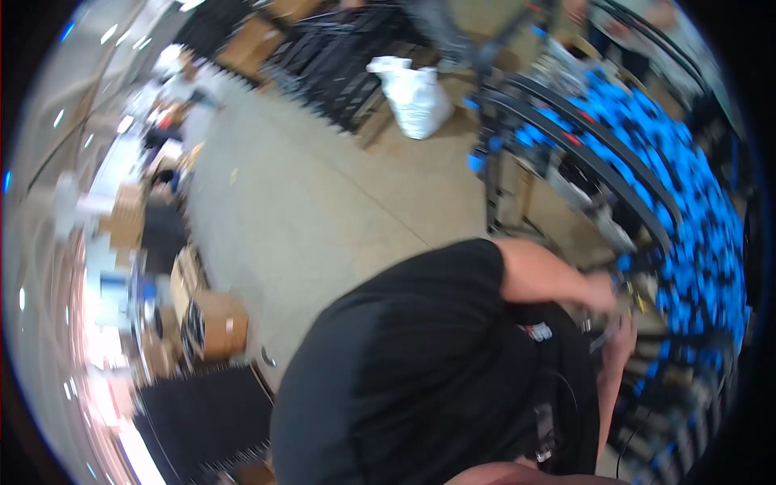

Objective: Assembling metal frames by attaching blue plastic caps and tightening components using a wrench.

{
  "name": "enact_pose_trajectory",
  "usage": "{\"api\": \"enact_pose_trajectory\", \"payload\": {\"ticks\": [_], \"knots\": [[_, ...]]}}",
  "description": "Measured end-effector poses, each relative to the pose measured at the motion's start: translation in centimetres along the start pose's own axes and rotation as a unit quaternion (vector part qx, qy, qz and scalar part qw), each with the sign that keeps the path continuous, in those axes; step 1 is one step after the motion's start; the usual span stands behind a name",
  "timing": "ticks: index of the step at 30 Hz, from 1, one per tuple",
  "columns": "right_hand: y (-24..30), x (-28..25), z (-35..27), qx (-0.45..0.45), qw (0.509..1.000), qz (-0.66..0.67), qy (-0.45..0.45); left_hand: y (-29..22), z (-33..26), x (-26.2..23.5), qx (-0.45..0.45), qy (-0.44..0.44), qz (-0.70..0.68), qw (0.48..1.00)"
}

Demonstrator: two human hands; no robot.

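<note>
Both arms reach to the right, across the front of my black shirt (404, 339). My left hand (600, 293) is curled closed beside a metal frame, its grip too blurred to show what is inside. Just below it, my right hand (621, 335) is raised with bent fingers that look closed on something small I cannot make out. A small yellow item (640, 301) lies close to both hands. Beyond them spreads a large heap of blue-and-black parts (703, 234), with dark curved bars (598, 149) arching over it.
A white sack (416, 101) stands on the concrete floor (299, 178) near stacked black frames (323, 69). Cardboard boxes (218, 323) and a black panel stack (206, 420) line the left. Parts of other people appear at the top right, beyond the bars.
</note>
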State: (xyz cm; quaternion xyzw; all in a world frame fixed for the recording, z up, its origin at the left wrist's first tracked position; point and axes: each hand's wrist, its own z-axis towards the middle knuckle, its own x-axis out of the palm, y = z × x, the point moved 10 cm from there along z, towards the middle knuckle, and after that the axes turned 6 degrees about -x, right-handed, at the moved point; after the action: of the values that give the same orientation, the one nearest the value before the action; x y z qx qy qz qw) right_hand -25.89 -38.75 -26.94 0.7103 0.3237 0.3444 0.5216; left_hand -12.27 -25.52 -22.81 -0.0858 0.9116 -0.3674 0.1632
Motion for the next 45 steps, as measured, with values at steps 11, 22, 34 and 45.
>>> {"api": "enact_pose_trajectory", "payload": {"ticks": [11,22,34,45], "knots": [[1.9,1.0,1.6,0.085,0.952,0.021,-0.293,12.1,-8.2,-17.3,-0.075,-0.142,-0.336,0.928],[-1.0,13.2,-4.3,0.241,0.958,-0.097,-0.122,12.0,-2.9,-30.4,-0.003,-0.326,-0.079,0.942],[3.4,29.6,13.7,0.231,0.964,-0.125,-0.041,30.7,-15.5,-29.6,-0.094,-0.191,0.005,0.977],[1.9,13.4,-0.5,0.027,0.837,-0.383,-0.390,24.7,-17.4,-40.4,0.073,-0.402,-0.042,0.912]]}}
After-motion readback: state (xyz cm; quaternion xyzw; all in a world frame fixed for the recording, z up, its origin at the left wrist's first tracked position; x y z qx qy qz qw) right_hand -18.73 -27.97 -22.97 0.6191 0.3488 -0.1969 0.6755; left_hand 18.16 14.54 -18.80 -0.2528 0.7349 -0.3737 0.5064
